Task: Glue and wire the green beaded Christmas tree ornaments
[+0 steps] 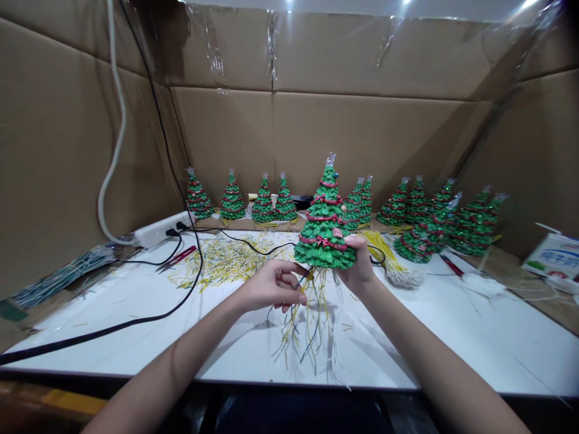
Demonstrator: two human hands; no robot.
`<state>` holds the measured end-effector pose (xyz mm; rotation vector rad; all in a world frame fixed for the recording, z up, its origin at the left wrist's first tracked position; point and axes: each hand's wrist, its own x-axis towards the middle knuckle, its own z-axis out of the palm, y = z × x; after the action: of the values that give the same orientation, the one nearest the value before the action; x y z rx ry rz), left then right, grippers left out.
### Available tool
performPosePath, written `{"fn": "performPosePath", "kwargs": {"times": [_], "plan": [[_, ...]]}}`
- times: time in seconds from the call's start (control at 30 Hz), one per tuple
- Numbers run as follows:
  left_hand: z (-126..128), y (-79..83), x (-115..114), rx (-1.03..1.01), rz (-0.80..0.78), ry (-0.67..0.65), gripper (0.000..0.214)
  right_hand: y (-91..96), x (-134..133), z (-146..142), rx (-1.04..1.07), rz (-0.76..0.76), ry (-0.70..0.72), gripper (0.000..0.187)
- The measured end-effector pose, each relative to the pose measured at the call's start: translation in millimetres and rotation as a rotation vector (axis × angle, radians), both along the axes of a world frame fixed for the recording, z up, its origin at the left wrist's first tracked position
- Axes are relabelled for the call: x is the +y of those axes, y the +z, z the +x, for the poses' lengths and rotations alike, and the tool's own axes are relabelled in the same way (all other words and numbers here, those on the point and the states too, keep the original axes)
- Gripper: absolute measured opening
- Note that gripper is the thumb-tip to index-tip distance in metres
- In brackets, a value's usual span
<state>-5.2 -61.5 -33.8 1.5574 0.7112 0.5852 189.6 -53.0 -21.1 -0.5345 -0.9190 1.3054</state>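
Observation:
A green Christmas tree figurine (326, 226) with red garlands and a clear star on top is held upright above the white tabletop. My right hand (360, 265) grips its base from the right side. Out of its underside hangs a loose bunch of yellow, white and dark green wires (312, 328). Just below the base on the left, my left hand (279, 286) has its fingers curled at the top of these wires, thumb and fingers closed around some of them. The inside of the tree is hidden from view.
More tree figurines (232, 198) line the back. Wire clippings (230, 256) lie behind my left hand, with red-handled snips (181, 255) and a power strip (159, 229) farther left. A yellow wire bundle (392, 260) and a milk carton (554, 256) are on the right. A black cable (131, 322) crosses the left.

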Motion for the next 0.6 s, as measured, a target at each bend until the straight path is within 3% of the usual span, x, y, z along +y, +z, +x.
{"fn": "performPosePath", "kwargs": {"times": [0.1, 0.23, 0.33, 0.5, 0.6], "plan": [[1.1, 1.0, 1.3, 0.024, 0.037, 0.033, 0.035, -1.3, 1.9, -0.1, -0.037, 0.032, -0.032, 0.013], [1.2, 1.8, 3.4, 0.07, 0.062, 0.072, 0.023, -4.2, 5.4, -0.7, -0.06, 0.073, -0.046, 0.032], [0.8, 1.3, 3.9, 0.05, 0.02, 0.045, 0.025, -7.0, 7.5, -1.1, -0.066, 0.084, -0.043, 0.04], [0.9, 1.4, 2.2, 0.009, -0.143, -0.008, 0.03, -9.5, 8.0, -1.0, -0.054, 0.09, -0.016, 0.042], [0.7, -0.2, 2.1, 0.001, -0.155, -0.022, 0.03, -9.2, 7.3, -1.1, -0.058, 0.115, 0.004, 0.042]]}}
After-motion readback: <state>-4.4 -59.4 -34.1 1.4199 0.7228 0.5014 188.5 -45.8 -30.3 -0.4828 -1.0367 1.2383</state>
